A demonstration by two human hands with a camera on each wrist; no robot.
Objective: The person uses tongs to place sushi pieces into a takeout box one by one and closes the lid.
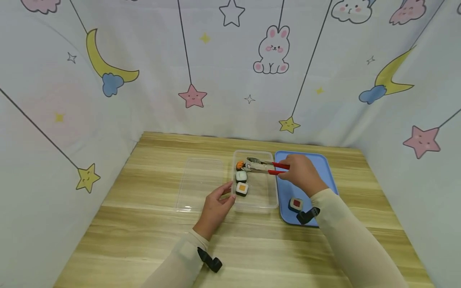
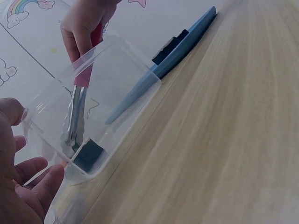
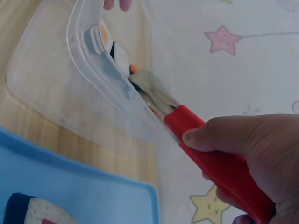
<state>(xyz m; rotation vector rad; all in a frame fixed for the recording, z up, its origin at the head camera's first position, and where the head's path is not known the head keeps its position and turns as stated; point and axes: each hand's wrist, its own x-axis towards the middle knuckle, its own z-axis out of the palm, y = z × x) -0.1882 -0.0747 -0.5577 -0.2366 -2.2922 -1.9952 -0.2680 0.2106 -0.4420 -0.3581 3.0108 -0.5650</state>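
Just right of the left hand (image 1: 215,208), whose loosely extended fingers (image 1: 226,187) touch its side, a clear container (image 1: 256,198) holds three sushi pieces (image 1: 241,177); left of the right hand (image 1: 302,173), which grips red-handled tongs (image 1: 278,165), the tongs' tips (image 1: 248,165) are at the farthest, orange-topped piece (image 1: 239,164).

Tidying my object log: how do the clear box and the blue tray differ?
The clear box is see-through, the blue tray opaque. The box has tall walls; the tray has a low rim. Three sushi pieces show in the box, one piece on the tray. Both have rounded corners and rest on the table.
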